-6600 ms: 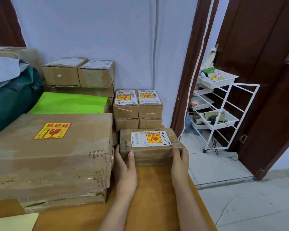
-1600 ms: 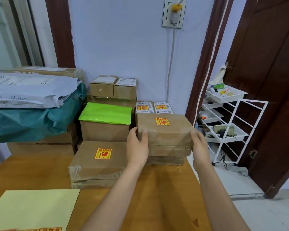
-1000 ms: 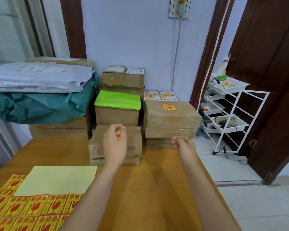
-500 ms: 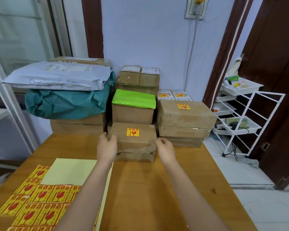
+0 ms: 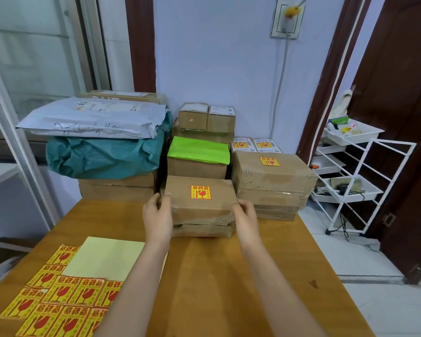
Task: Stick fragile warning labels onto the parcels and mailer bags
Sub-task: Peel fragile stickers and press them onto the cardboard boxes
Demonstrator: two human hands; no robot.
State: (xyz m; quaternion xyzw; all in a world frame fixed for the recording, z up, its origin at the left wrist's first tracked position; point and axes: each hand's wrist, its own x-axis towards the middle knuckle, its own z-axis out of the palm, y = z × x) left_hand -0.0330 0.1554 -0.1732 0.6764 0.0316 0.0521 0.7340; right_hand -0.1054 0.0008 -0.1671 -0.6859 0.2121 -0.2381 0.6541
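Note:
A taped brown parcel (image 5: 199, 205) sits mid-table with a yellow and red fragile label (image 5: 200, 192) on its top. My left hand (image 5: 158, 215) grips its left end and my right hand (image 5: 246, 216) grips its right end. Sheets of fragile labels (image 5: 58, 302) lie at the near left beside a pale yellow backing sheet (image 5: 105, 259). A larger labelled parcel (image 5: 272, 176) stands to the right. Behind are a green-topped box (image 5: 198, 159), small boxes (image 5: 207, 117), a grey mailer bag (image 5: 93, 120) and a teal bag (image 5: 102, 156).
The wooden table (image 5: 216, 276) ends at the right, where a white wire rack (image 5: 350, 181) stands on the tiled floor by a dark door (image 5: 404, 117). A wall socket with a cable (image 5: 286, 20) is on the blue wall. A metal frame (image 5: 17, 142) stands left.
My hands let go of the larger parcel on the right stack and took hold of the smaller labelled parcel in the middle. The view pulled back, showing the label sheets.

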